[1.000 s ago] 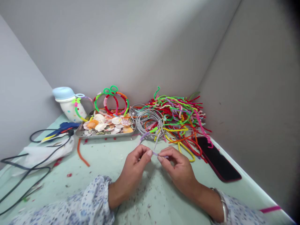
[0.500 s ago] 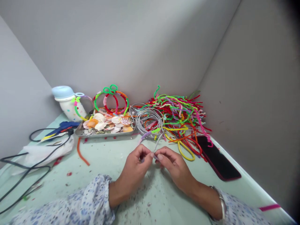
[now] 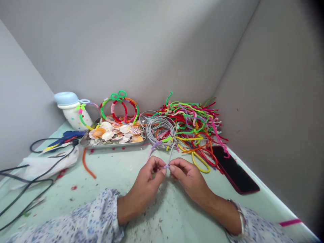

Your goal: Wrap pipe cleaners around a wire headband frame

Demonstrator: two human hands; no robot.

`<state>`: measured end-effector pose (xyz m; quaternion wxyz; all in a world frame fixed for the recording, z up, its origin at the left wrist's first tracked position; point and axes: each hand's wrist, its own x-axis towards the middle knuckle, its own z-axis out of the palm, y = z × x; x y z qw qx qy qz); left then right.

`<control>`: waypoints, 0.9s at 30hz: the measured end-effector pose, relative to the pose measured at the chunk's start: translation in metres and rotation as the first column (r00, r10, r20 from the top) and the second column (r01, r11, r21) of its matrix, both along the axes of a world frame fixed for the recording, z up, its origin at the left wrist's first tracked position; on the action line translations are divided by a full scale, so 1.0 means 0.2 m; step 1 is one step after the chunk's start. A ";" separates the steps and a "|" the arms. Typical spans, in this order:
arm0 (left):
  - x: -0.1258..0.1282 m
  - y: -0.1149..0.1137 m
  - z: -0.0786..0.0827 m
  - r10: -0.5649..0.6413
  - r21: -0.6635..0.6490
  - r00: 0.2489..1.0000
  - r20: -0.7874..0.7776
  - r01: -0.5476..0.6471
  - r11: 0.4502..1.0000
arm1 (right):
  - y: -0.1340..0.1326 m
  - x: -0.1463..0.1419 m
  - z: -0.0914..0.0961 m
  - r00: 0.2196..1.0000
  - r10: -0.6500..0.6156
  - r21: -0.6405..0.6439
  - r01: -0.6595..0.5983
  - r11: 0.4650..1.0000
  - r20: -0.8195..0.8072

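Note:
My left hand (image 3: 148, 184) and my right hand (image 3: 188, 179) meet fingertip to fingertip over the pale green table (image 3: 118, 175). Both pinch a thin lilac pipe cleaner (image 3: 166, 166) that is wound on a grey wire hoop (image 3: 171, 153). The hoop rises from my fingers toward a stack of bare grey wire hoops (image 3: 160, 130) just behind. A big heap of coloured pipe cleaners (image 3: 194, 125) lies behind and right of my hands.
A metal tray of seashells (image 3: 115, 134) sits at the back left, with wrapped hoops (image 3: 121, 106) and a white jug (image 3: 73, 113) behind it. A dark phone (image 3: 234, 168) lies at right. Black cables (image 3: 30, 175), a white cloth and a loose orange pipe cleaner (image 3: 87, 165) lie at left.
My two hands have drawn closer, so the fingertips now touch around the lilac pipe cleaner. The short stretch of it that showed between them is gone.

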<state>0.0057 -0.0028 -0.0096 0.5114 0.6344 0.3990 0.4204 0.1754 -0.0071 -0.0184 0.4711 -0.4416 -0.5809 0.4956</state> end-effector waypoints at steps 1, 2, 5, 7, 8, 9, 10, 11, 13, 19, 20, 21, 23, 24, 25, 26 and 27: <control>0.00 0.00 0.00 0.007 0.002 1.000 -0.009 -0.007 1.000 | 0.00 0.00 0.00 1.000 0.004 0.006 -0.004 1.000 -0.005; 0.00 0.00 0.00 0.010 0.005 1.000 -0.020 -0.010 1.000 | 0.00 0.00 0.01 1.000 0.008 0.018 -0.008 1.000 -0.006; 0.00 0.00 0.00 0.008 0.022 0.999 -0.054 -0.007 1.000 | 0.00 0.00 0.02 1.000 0.016 0.057 -0.017 0.998 0.009; 0.00 -0.01 0.00 0.005 0.030 0.997 -0.076 -0.003 1.000 | 0.00 0.00 0.02 1.000 0.010 0.065 -0.012 0.998 0.027; 0.00 -0.01 0.00 0.005 0.028 0.996 -0.085 -0.003 1.000 | 0.00 0.00 0.02 0.999 0.003 0.064 -0.006 0.998 0.037; 0.00 -0.01 0.00 0.007 0.026 0.996 -0.091 -0.004 1.000 | 0.00 0.00 0.02 0.999 -0.005 0.063 0.002 0.998 0.045; 0.00 -0.01 0.00 0.008 0.022 0.995 -0.095 -0.006 1.000 | 0.00 0.00 0.02 0.999 -0.012 0.065 0.009 0.998 0.053; 0.00 -0.01 0.00 0.010 0.020 0.995 -0.096 -0.008 1.000 | 0.00 0.00 0.02 0.998 -0.019 0.068 0.015 0.998 0.058; 0.00 -0.01 0.00 0.013 0.019 0.996 -0.093 -0.011 1.000 | 0.00 0.00 0.02 0.998 -0.025 0.066 0.021 0.998 0.059; 0.00 -0.01 0.00 0.003 0.008 0.997 -0.071 -0.002 1.000 | 0.01 -0.01 0.04 1.000 -0.007 0.017 0.006 1.000 0.029; 0.00 -0.01 0.00 -0.001 0.008 0.997 -0.071 0.002 1.000 | 0.01 0.00 0.04 1.000 -0.003 0.011 0.003 1.000 0.025; 0.00 -0.01 0.00 -0.004 0.009 0.998 -0.070 0.005 1.000 | 0.01 0.00 0.04 1.000 -0.002 0.006 0.002 1.000 0.021; 0.00 -0.01 0.00 -0.005 0.012 0.997 -0.071 0.006 1.000 | 0.01 0.00 0.04 1.000 0.006 -0.003 -0.006 1.000 0.012; 0.00 -0.01 0.00 -0.003 0.013 0.997 -0.073 0.004 1.000 | 0.01 0.00 0.04 1.000 0.013 -0.002 -0.013 1.000 0.004; 0.00 -0.01 0.00 -0.002 0.013 0.997 -0.078 0.003 1.000 | 0.01 0.00 0.05 1.000 0.022 0.002 -0.022 1.000 -0.007; 0.00 -0.01 0.01 0.003 0.017 0.997 -0.083 -0.001 1.000 | 0.01 0.00 0.05 0.999 0.033 0.008 -0.033 0.999 -0.017; 0.00 -0.01 0.01 0.005 0.022 0.996 -0.090 -0.003 1.000 | 0.01 0.00 0.05 0.999 0.042 0.015 -0.042 0.999 -0.024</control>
